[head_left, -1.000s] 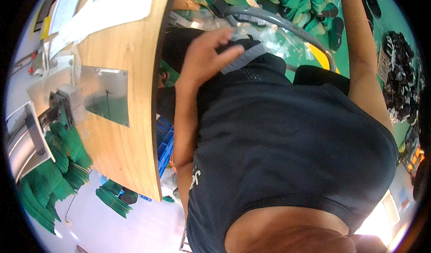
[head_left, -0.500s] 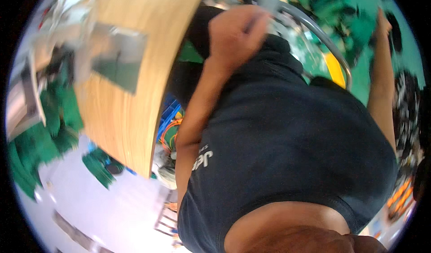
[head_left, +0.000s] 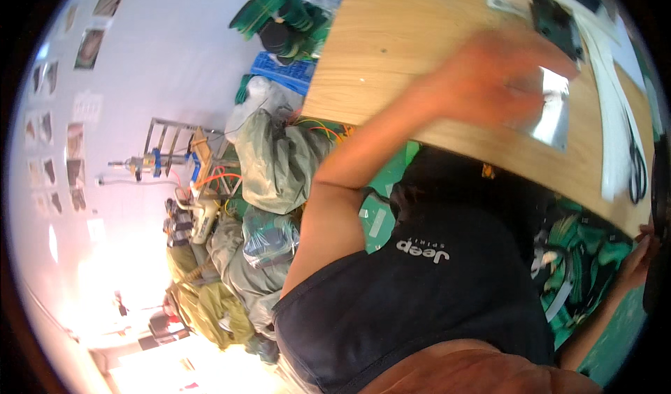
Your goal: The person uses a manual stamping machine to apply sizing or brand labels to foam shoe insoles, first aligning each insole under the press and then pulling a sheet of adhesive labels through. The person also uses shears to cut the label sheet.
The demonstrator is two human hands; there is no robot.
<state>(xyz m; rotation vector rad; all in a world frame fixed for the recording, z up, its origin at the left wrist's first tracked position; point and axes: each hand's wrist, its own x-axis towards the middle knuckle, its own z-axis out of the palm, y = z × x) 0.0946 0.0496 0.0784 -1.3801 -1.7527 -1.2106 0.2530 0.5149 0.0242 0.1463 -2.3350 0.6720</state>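
Observation:
My left hand (head_left: 500, 79) reaches over the wooden table (head_left: 391, 38), smeared by motion, so its fingers do not show clearly. Beneath and beside it lies a shiny flat plate (head_left: 554, 118), partly covered by the hand. Just beyond the fingers is a dark, flat block-like object (head_left: 556, 27); whether they touch it I cannot tell. At the far right rim, my right hand (head_left: 635, 260) is small and partly cut off, close to the table's near edge. What it holds, if anything, is hidden.
Black-handled scissors (head_left: 637, 174) and a long white strip (head_left: 607, 114) lie on the table's right. Green bundles (head_left: 276, 10) and a blue crate (head_left: 283, 71) stand beyond its left end. Grey-green sacks (head_left: 269, 160) fill the left floor. Green material (head_left: 583, 268) lies below the table at right.
The view has swung round, bringing the table in front of me. My left hand has gone from near my lap to above the tabletop. My right hand is now near the table's edge.

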